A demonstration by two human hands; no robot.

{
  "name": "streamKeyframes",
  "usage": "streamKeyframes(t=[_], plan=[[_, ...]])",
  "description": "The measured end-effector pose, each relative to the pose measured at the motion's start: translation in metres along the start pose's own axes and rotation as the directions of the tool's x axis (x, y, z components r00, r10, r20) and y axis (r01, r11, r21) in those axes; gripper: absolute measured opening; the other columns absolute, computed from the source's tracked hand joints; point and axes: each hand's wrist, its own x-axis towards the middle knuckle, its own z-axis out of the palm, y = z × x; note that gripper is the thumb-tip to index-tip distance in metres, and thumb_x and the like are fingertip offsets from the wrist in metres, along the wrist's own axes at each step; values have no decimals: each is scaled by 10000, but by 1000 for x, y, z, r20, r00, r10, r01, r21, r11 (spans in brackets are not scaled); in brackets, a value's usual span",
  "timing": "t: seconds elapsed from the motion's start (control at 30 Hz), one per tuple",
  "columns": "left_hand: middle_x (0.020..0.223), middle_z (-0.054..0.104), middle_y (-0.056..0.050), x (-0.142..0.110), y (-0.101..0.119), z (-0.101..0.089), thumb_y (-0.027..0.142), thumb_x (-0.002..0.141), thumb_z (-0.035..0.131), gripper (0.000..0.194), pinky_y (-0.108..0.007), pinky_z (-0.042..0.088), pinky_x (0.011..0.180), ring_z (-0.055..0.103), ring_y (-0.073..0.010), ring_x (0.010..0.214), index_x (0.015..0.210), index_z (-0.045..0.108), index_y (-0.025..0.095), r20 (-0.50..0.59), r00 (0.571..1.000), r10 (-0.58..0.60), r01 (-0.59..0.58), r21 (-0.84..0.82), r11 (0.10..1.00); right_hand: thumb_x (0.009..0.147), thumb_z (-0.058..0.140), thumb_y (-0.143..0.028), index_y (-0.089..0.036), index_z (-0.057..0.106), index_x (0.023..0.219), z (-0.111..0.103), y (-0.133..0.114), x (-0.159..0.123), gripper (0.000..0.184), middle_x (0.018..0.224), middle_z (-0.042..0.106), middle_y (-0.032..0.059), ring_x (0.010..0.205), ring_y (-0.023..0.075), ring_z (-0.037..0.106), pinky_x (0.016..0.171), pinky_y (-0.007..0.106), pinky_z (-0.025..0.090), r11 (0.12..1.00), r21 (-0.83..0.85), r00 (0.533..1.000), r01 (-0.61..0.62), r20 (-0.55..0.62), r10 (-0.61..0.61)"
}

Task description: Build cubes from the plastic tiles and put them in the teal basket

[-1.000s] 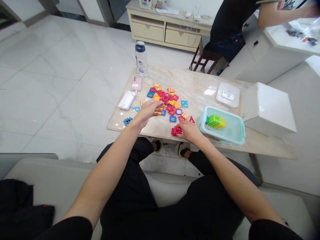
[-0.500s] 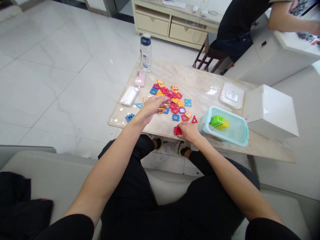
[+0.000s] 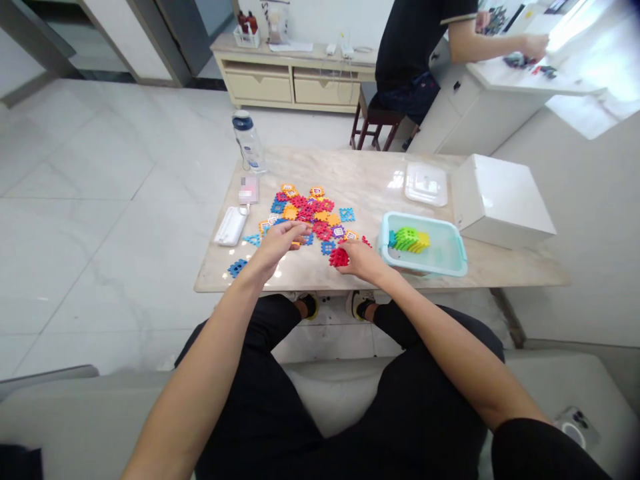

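My right hand (image 3: 361, 260) is closed on red interlocking building pieces (image 3: 339, 257), apparently a small stack, near the table's front edge. To its left, my left hand (image 3: 281, 244) reaches over the near side of a loose pile of flat plastic pieces, fingers stretched out and nothing visible in them. Red pieces (image 3: 322, 231), an orange piece (image 3: 290, 212) and blue squares lie in that pile; one blue square (image 3: 328, 248) is just left of my right hand. A blue piece (image 3: 237, 268) lies apart on the left. Part of a red triangle shows behind my right hand.
A light-blue tub (image 3: 425, 268) holds green pieces (image 3: 406, 239) and yellow ones. Behind it are a clear lid (image 3: 426, 184) and a white box (image 3: 505, 200). A water bottle (image 3: 249, 143) and a white power bank (image 3: 231, 226) stand left. Another person (image 3: 415, 53) works at a counter.
The view has tilted up and turned right. My right hand has brought the red pieces away from the table edge, toward the pile. My left hand has drawn slightly nearer to me.
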Motion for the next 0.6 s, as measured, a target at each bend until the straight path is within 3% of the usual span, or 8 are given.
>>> streamKeyframes(t=[0.07,0.13,0.2,0.27,0.37,0.6], plan=[[1255,829,-134,-4,0,13,637,843,887,497,-300,521,804,728,-236,1062,1076,860,199,63,998,8,-10,30,999,964,865,-356,-168,758,1280,-19,4,-9,383,1278,791,147,1194,294,752,1079,406,587,982,155,975,111,-206,-78],[1274,826,-134,-10,1,28,670,820,918,530,-321,549,865,729,-264,1140,1064,867,203,159,987,8,-4,-28,1000,928,894,-337,-206,746,1324,-35,5,-19,443,1276,787,126,1191,298,753,1082,444,605,909,296,883,292,-448,-138],[1242,836,-135,-16,4,43,685,795,945,567,-357,576,937,745,-276,1140,1070,870,195,267,964,-5,48,-153,987,904,888,-263,-240,724,1384,-44,5,-28,507,1325,774,122,1240,306,744,1104,472,612,840,329,785,432,-595,-171],[1207,844,-140,-22,7,55,676,798,956,584,-392,590,991,765,-280,1121,1097,869,183,345,938,-13,105,-249,963,904,850,-188,-254,703,1433,-49,3,-35,554,1365,759,122,1284,305,731,1123,475,613,809,301,729,504,-651,-212],[1200,848,-144,-28,10,64,617,809,983,564,-403,597,1029,783,-275,1113,1129,867,167,383,924,2,120,-294,948,934,806,-156,-259,686,1477,-52,1,-39,565,1387,749,123,1299,303,725,1130,471,621,785,261,682,562,-684,-260],[1149,855,-170,-30,17,64,591,745,1041,609,-444,597,1095,805,-310,1135,1116,879,136,446,895,34,120,-313,942,977,814,-184,-276,671,1510,-58,1,-46,560,1370,755,124,1275,304,738,1111,482,640,770,212,622,602,-729,-286]])
